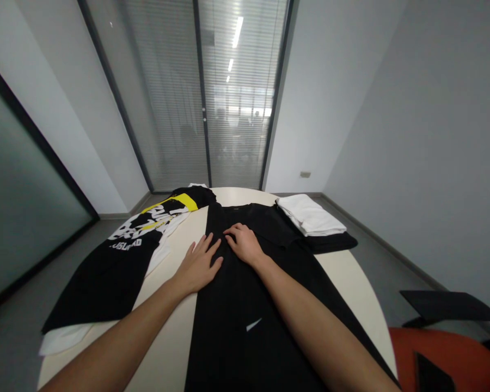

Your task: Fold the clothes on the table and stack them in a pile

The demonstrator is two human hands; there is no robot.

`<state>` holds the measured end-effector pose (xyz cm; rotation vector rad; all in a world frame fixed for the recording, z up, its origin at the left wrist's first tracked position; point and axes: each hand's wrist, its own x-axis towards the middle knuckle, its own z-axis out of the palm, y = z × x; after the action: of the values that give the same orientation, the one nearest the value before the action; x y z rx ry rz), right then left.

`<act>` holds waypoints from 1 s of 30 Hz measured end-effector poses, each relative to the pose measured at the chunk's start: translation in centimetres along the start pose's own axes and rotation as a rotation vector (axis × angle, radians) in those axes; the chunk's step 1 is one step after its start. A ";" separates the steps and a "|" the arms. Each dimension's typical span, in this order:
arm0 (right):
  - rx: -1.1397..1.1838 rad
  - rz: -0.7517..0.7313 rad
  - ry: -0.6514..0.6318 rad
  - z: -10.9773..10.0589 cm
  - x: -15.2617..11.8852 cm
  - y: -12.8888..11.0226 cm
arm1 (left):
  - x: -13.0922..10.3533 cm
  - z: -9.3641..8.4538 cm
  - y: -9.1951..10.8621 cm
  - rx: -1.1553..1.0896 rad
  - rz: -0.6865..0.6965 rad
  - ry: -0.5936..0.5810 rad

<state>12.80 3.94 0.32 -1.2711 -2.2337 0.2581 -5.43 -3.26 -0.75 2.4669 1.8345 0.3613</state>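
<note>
A black shirt (237,294) with a small white mark lies lengthwise on the table, its collar at the far end. My left hand (200,264) rests at the shirt's left edge, palm down with fingers spread. Near the upper middle of the shirt lies my right hand (243,243), its fingers apart and slightly bent on the cloth. Neither hand holds anything. The shirt's right sleeve part appears folded over its upper body.
Left on the pale table (163,326) lies a black shirt (106,277) with white and yellow print, over white cloth. Folded white cloth (310,214) sits on folded black cloth (335,242) at the right. A red chair (441,354) stands lower right.
</note>
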 end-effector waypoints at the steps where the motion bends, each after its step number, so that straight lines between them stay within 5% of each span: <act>1: -0.012 0.008 0.000 0.0 0.0 0.0 | 0.0 0.0 0.1 0.010 -0.009 0.001; 15: -0.022 -0.036 -0.074 -0.1 -0.1 0.5 | -0.1 -0.1 0.6 0.071 -0.113 -0.002; 19: 0.002 -0.090 -0.093 -0.6 -0.1 1.1 | -0.3 -0.5 0.5 0.065 -0.017 0.036; 24: -0.047 -0.069 -0.072 -1.1 -0.2 1.2 | -0.5 -0.9 0.4 0.010 0.094 -0.077; 30: -0.280 0.257 0.020 -4.0 0.6 2.0 | -0.3 -1.3 0.3 0.023 0.069 -0.150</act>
<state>16.25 5.16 3.05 -1.7047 -2.1416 0.0255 -5.50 -3.81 0.56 2.5013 1.7087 0.1545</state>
